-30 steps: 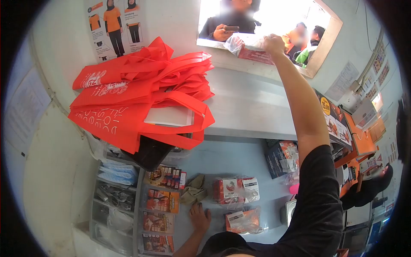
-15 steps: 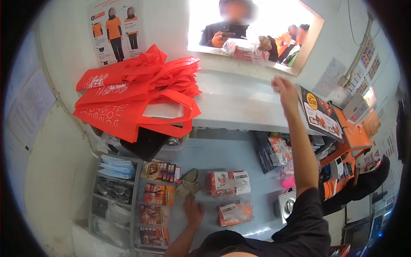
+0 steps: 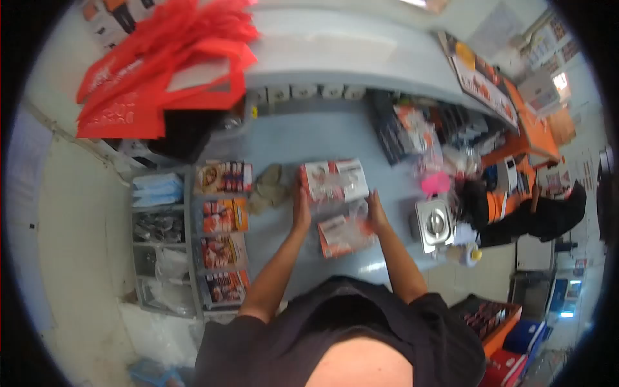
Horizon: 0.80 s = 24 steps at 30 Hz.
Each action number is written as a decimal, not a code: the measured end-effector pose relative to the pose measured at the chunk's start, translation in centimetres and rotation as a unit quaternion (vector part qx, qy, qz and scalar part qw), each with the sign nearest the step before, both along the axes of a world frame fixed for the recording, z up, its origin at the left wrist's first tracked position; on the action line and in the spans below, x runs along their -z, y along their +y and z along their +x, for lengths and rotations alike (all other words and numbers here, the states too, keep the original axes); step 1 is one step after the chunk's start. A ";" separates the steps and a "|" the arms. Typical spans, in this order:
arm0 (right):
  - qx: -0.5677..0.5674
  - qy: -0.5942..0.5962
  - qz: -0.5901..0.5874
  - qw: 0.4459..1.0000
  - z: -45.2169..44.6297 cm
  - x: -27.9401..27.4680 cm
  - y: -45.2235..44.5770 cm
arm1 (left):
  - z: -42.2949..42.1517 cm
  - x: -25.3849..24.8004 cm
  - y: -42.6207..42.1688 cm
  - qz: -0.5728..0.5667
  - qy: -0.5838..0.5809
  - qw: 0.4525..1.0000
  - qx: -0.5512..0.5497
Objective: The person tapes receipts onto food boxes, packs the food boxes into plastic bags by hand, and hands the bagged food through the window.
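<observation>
A red-and-white box in a clear plastic bag (image 3: 334, 182) is between my two hands on the grey counter. My left hand (image 3: 301, 211) presses along its left side, the fingers partly hidden by it. Against its lower right corner lies my right hand (image 3: 376, 209), with bunched clear plastic beside it. Just below is a smaller orange-and-white bagged box (image 3: 346, 235), apart from my left hand. A crumpled olive-grey cloth (image 3: 268, 189) rests left of the boxes.
Printed leaflets or packs (image 3: 224, 215) fill a rack at left, beside a grey organizer (image 3: 190, 242) with masks and plastic bags. Red tote bags (image 3: 167, 84) lie on the upper shelf (image 3: 335, 45). A lidded steel container (image 3: 435, 224) stands right. A person in black (image 3: 538, 216) is farther right.
My right hand has come down from the upper shelf near the window to the bagged box. My left hand has moved from beside the cloth to the box's left side. The view tilts down.
</observation>
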State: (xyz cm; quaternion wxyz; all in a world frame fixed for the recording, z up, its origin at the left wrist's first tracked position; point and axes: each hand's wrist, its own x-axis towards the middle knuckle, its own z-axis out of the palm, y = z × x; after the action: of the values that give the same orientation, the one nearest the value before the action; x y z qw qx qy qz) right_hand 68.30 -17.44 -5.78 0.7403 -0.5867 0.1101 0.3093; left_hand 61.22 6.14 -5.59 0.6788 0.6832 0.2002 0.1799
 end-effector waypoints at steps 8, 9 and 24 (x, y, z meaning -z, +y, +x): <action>0.072 0.057 0.068 0.993 -0.5 -1.8 5.9 | 1.1 -1.6 -1.0 -0.033 -0.004 0.999 -0.001; 0.071 0.057 0.069 0.993 0.2 -2.0 6.1 | 1.0 -1.6 -0.8 -0.035 -0.002 0.999 0.001; 0.031 -0.031 0.020 0.999 5.1 0.1 3.9 | 2.3 -1.7 -0.6 -0.062 0.025 0.997 0.029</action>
State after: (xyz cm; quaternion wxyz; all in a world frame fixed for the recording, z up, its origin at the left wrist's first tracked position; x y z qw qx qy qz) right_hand 73.42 -13.58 -5.85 0.7640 -0.5778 0.0989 0.2695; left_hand 63.52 5.52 -3.86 0.7196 0.6498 0.2074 0.1302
